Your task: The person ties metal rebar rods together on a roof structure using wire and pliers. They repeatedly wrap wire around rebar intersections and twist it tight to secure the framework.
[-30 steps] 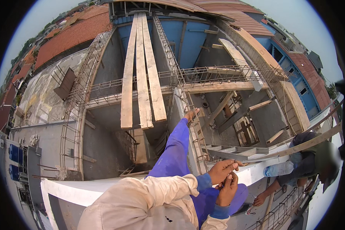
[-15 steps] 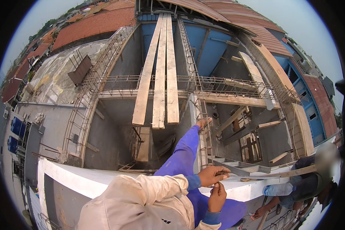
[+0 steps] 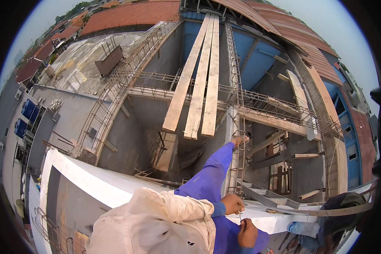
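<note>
My left hand (image 3: 233, 204) is in front of my body, its fingers pinched together at the upper end of a small, thin, pale thing (image 3: 241, 215). Just below it, my right hand (image 3: 247, 233) is closed, thumb and finger at the lower end. The pale thing is too small to name. My leg (image 3: 211, 167) in purple trousers stretches forward. The bare foot (image 3: 240, 141) rests on a rebar cage (image 3: 242, 158) along a wall top.
Three long wooden planks (image 3: 197, 99) span the deep opening ahead. A metal ladder (image 3: 266, 195) lies right of my hands. Near it are a clear plastic bottle (image 3: 302, 229) and a bent-over co-worker (image 3: 340, 216). A white ledge (image 3: 78, 173) runs left; wooden beams (image 3: 279, 120) cross the right-hand pit.
My view has turned, so the planks and walls appear tilted. My hands have shifted slightly down, and a thin pale thing now shows between them. The co-worker at the right has bent lower.
</note>
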A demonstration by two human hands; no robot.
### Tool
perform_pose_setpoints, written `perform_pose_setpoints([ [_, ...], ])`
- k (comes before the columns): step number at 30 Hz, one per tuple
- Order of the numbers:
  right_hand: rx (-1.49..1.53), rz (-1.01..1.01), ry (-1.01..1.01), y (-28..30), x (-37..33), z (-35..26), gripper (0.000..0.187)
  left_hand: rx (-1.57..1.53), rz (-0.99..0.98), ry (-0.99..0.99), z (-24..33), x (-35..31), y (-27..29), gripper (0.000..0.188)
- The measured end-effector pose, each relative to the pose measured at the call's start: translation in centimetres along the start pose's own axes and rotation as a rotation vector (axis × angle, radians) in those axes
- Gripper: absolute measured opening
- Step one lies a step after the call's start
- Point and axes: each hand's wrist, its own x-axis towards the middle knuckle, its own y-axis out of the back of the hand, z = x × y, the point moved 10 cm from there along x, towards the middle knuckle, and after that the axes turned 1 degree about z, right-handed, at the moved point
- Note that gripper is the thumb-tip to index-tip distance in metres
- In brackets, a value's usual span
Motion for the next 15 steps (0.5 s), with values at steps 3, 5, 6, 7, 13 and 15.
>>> perform_pose_setpoints([
  [3, -0.15, 0.125, 0.133, 0.5, 0.4, -2.5, 0.024, 0.133, 0.125, -0.051, 0.9, -0.2, 0.3, 0.02],
  [5, -0.042, -0.018, -0.065, -0.9, 0.4, -1.8, 0.026, 0.152, 0.09, -0.084, 1.5, 0.1, 0.0, 0.019],
  [6, -0.017, 0.114, -0.047, 0.4, 0.4, -2.7, 0.025, 0.13, 0.015, -0.08, 1.5, 0.3, -0.4, 0.019],
  [7, 0.051, 0.144, -0.022, 1.3, 0.1, -3.5, 0.023, 0.105, -0.032, -0.096, 1.8, 0.4, -0.5, 0.019],
  [13, 0.349, 0.005, -0.014, 3.8, -1.4, -4.3, 0.02, -0.034, -0.49, 0.022, 1.5, -1.8, -2.4, 0.016],
  [15, 0.348, -0.072, -0.002, 3.6, -1.4, -4.0, 0.02, 0.021, -0.598, 0.007, 1.7, -2.5, -3.0, 0.016],
])
